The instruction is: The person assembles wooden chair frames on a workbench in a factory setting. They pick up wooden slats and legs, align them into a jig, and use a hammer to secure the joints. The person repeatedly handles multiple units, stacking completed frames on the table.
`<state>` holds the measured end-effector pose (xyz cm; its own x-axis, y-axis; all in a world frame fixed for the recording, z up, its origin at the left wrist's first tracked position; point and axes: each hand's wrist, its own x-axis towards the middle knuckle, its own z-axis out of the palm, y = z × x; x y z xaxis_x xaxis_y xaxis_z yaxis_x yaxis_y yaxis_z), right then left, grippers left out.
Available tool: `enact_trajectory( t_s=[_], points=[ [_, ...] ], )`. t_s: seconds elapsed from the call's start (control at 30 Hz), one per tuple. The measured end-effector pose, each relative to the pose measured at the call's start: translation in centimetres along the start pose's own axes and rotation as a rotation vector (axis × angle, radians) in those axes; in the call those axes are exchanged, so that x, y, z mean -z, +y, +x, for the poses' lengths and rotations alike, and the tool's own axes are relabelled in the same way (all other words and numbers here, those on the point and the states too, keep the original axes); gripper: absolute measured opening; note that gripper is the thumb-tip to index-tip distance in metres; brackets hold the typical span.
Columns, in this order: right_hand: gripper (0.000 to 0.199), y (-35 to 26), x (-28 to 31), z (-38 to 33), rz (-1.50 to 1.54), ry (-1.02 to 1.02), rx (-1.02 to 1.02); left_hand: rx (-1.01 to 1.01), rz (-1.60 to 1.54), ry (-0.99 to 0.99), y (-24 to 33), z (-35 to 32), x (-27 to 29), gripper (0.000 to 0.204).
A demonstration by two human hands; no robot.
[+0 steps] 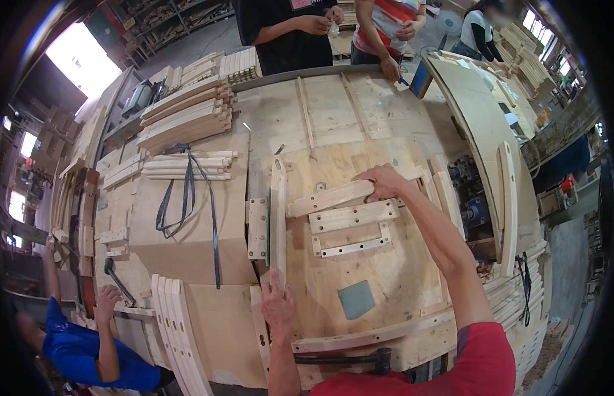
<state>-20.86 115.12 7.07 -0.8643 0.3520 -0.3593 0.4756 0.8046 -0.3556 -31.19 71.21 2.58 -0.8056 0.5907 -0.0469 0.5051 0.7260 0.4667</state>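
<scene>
My right hand (384,183) is closed over the right end of a pale wooden slat (330,200), which lies slightly slanted above a holed wooden block (354,216). The slat's left end comes close to a long wooden rail (278,218) running away from me. Around the near end of that rail, my left hand (278,305) is closed, its fingers pointing forward along the wood. A plywood board (313,277) lies beneath these parts, with a green square patch (356,299) on it. Below the block sits a narrow strip with dark holes (355,249).
A hammer (382,360) lies near my body, beside a curved rail (373,335). Stacked wooden parts (188,112) and dark strapping (188,191) are at left. A person in blue (102,350) reaches in at lower left; other people stand across the table.
</scene>
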Motion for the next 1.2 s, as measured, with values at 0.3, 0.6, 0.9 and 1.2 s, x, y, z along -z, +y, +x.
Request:
enact_trajectory(
  t_s=[0.3, 0.6, 0.9, 1.2],
  points=[
    [0.072, 1.8, -1.3, 1.1, -0.067, -0.050, 0.034, -0.128, 0.208, 0.137, 2.0, 0.3, 0.0, 0.061],
    [0.069, 1.0, -2.1, 1.8, -0.044, -0.085, -0.007, -0.683, -0.167, 0.101, 15.6, 16.2, -4.5, 0.046],
    [0.058, -1.2, -9.9, -12.0, 0.140, 1.033, -0.444, -0.703, 0.073, -0.139, 16.0, 19.8, -8.7, 0.031],
    [0.057, -1.1, -15.9, -28.6, 0.304, 0.740, -1.008, -0.687, 0.162, -0.225, 18.1, 19.2, -7.7, 0.035]
  ],
)
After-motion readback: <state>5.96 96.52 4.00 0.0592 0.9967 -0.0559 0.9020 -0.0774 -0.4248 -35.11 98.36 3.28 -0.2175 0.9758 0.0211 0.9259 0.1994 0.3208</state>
